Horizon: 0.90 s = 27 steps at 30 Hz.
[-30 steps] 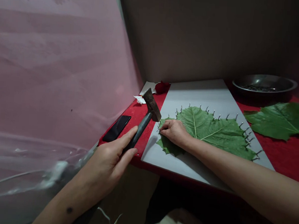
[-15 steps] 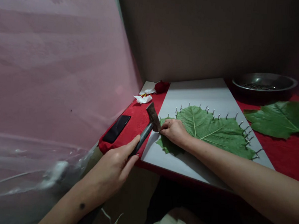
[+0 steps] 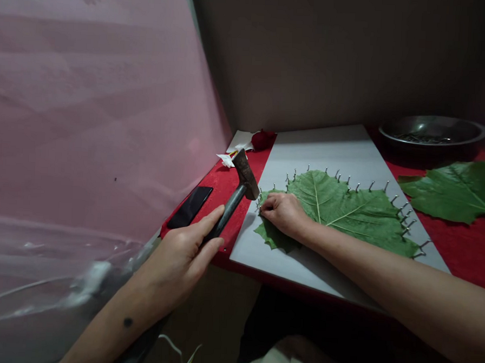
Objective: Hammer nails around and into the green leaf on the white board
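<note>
My left hand [image 3: 190, 249] is wrapped round the handle of a hammer [image 3: 246, 176], whose metal head is raised just left of the leaf's edge. A large green leaf [image 3: 346, 214] lies on a pale board [image 3: 325, 145], with several nails [image 3: 349, 180] standing along its upper and right edges. Over the leaf's left end rests my right hand [image 3: 285, 212], its fingers pinched together at the edge close to a few nails. Whatever is between those fingertips is too small to make out. My right forearm crosses the lower part of the leaf.
A metal bowl [image 3: 432, 132] of nails stands at the back right, near a second leaf [image 3: 461, 190] on the red cloth [image 3: 458, 244]. On the left lie a black phone [image 3: 190, 207] and crumpled white paper [image 3: 225, 160]. Pinkish sheeting [image 3: 99, 125] hangs at the left.
The hammer head has lifted up and to the left, away from the fingers of my right hand. My right hand has stayed nearly in place, and nails now show beside its fingertips.
</note>
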Each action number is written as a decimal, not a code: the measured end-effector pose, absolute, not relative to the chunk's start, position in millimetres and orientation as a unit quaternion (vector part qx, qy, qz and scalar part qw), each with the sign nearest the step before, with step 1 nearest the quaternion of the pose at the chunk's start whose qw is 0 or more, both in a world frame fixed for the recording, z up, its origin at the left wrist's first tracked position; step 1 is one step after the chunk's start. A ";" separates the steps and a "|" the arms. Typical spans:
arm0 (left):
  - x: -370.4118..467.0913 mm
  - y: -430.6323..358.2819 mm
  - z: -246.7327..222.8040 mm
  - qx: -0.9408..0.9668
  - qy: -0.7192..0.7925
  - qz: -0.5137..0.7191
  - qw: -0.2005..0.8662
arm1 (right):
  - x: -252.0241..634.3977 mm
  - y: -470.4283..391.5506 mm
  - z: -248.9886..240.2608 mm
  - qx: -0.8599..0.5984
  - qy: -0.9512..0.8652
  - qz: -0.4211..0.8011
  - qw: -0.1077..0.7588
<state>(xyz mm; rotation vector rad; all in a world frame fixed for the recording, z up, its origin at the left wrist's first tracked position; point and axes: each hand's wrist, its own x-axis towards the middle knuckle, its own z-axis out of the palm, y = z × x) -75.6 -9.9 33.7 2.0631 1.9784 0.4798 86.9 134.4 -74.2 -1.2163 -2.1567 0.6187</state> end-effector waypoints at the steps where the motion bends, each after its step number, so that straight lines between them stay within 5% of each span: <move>1: -75.4 -8.5 32.1 0.708 0.675 0.162 0.130 | 87.0 134.0 -74.1 -0.454 -0.812 0.225 0.288; 10: -73.6 -12.8 36.8 0.722 0.667 0.160 0.096 | 86.4 126.6 -72.9 -0.438 -0.850 0.139 0.256; 27: -70.4 -12.5 29.4 0.751 0.642 0.133 0.081 | 86.6 126.1 -69.8 -0.445 -0.845 0.157 0.251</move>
